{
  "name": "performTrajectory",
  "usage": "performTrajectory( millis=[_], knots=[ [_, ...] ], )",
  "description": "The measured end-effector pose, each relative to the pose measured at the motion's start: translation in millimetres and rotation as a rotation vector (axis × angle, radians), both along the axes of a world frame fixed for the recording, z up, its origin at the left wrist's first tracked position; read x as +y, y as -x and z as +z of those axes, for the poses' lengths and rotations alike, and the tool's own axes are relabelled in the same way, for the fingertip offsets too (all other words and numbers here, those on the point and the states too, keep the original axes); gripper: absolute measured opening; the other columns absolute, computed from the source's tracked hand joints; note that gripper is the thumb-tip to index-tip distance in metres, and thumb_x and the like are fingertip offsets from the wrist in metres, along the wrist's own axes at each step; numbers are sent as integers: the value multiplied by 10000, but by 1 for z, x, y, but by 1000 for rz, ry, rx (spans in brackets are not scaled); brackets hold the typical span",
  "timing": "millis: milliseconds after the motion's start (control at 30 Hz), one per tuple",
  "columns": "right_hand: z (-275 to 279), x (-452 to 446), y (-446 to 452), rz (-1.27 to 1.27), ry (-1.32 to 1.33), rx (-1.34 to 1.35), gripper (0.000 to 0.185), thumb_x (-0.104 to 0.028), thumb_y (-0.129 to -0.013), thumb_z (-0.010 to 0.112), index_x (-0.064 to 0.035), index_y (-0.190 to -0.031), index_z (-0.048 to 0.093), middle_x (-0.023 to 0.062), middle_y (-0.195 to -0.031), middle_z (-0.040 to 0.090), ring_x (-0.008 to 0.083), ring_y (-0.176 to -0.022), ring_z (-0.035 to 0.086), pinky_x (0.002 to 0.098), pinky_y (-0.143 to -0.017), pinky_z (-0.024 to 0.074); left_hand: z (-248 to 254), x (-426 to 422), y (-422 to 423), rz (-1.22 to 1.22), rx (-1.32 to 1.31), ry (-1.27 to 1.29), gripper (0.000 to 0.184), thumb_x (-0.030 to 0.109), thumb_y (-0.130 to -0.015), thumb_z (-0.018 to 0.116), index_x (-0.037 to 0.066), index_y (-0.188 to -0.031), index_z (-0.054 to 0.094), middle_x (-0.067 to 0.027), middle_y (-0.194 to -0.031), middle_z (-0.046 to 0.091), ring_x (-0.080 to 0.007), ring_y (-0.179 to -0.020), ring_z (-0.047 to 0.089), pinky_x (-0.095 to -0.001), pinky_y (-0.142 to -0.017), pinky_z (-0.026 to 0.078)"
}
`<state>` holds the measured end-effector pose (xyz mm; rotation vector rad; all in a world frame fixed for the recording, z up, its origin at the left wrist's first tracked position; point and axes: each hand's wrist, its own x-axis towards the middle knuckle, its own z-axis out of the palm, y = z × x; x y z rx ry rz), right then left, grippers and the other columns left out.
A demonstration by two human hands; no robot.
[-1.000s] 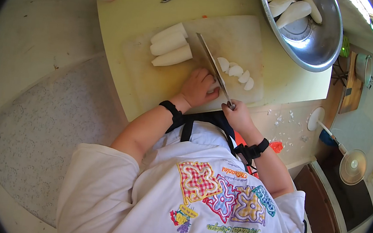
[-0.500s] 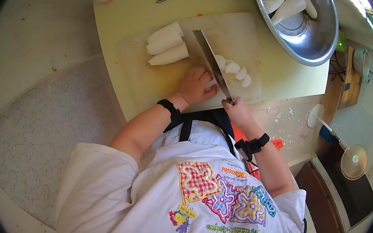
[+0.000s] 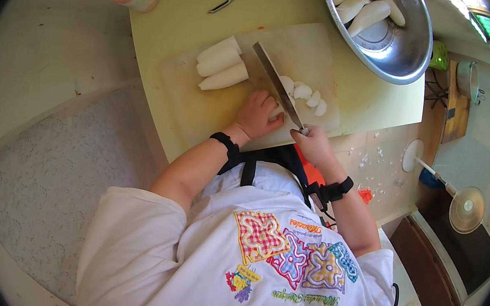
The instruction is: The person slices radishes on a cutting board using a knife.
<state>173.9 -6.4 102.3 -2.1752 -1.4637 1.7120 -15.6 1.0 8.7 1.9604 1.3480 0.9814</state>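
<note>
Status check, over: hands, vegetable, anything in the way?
Right hand gripping knife. Left hand curled over white vegetable piece. Cut slices beside knife. Caution: left hand close to knife.

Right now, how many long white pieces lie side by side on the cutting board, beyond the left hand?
3: the far piece, the middle piece and the near piece, all left of the knife. The left hand may hide more.

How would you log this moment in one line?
left hand: on vegetable piece | right hand: holds knife | slices: on board
</note>
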Motion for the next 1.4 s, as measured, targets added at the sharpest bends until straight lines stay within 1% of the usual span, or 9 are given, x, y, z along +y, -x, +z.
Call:
performTrajectory(
  millis=[333,533,600,733,800,900,1100,1300,1400],
  knots=[
    [0,-26,-8,-12,-47,21,347,-265,-852,674,63,-766,606,168,-561,516,227,-524,464,394,-551,436,2,-1,2,-9,3,-1,264,202,-722,737,60,-847,553,-141,-884,527,-350,-842,543,-451,-740,457],
    [4,-32,-11,18,-78,7,344,-278,-859,674,66,-866,655,206,-609,588,262,-533,556,388,-567,465,-1,-2,0,-8,2,-18,275,199,-724,733,49,-863,549,-145,-898,524,-351,-858,536,-450,-752,454],
    [8,-32,-10,22,-65,24,341,-271,-867,667,64,-934,668,215,-653,624,270,-569,596,378,-595,484,-1,-1,0,-9,5,-22,277,197,-722,732,47,-863,547,-147,-897,523,-352,-858,535,-450,-755,453],
    [12,-32,-10,20,-58,36,337,-261,-875,660,54,-993,676,207,-699,654,261,-605,615,369,-626,496,0,-1,1,-17,8,-15,285,193,-716,733,43,-867,544,-149,-895,521,-354,-857,533,-452,-762,450],
    [17,-30,-8,0,7,40,333,-257,-880,655,40,-1028,680,198,-732,673,249,-638,633,366,-655,505,1,-1,1,-18,9,-20,285,193,-716,733,43,-868,544,-149,-893,522,-354,-859,533,-453,-763,449],
    [10,-36,-9,-11,-67,80,327,-258,-882,654,30,-1035,683,187,-730,675,236,-635,627,367,-653,505,-1,-2,1,-20,5,-1,287,193,-716,734,44,-871,545,-147,-889,524,-354,-864,533,-454,-766,448],
    [11,-32,-7,3,5,38,323,-255,-875,655,34,-1016,681,198,-721,663,244,-629,616,368,-651,503,3,-1,2,-22,4,-3,287,203,-720,735,51,-888,559,-143,-893,530,-352,-877,535,-451,-772,452],
    [15,-32,-5,2,-63,57,308,-251,-876,650,39,-972,682,203,-688,644,262,-600,605,374,-631,496,3,-1,2,-20,7,0,298,209,-723,735,52,-925,582,-140,-902,534,-350,-886,538,-447,-785,458],
    [23,-28,-3,38,-30,14,309,-251,-877,650,39,-979,681,208,-691,642,263,-605,608,375,-638,499,4,-1,2,-24,7,2,301,208,-722,734,53,-933,587,-140,-907,536,-350,-889,539,-447,-788,459]
  ],
)
